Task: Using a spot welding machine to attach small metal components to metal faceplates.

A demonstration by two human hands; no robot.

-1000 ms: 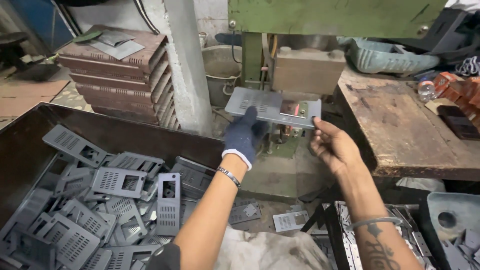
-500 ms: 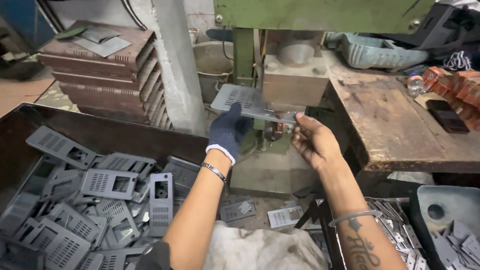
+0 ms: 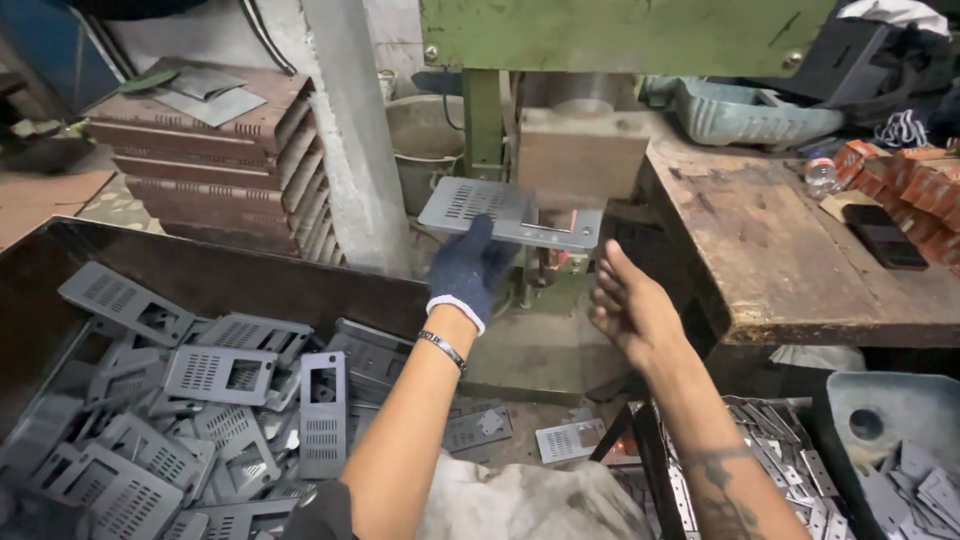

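My gloved left hand [image 3: 478,262] still grips the grey plate [image 3: 510,213]; my right hand [image 3: 628,305] has let go, fingers spread open

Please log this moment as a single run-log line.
left hand: gloved, holding perforated metal plate under green press | right hand: bare, open, off the plate | bin: similar plates at left

Perforated plate [image 3: 505,212] partly hidden behind gloved left hand [image 3: 470,265]; its right end blurred
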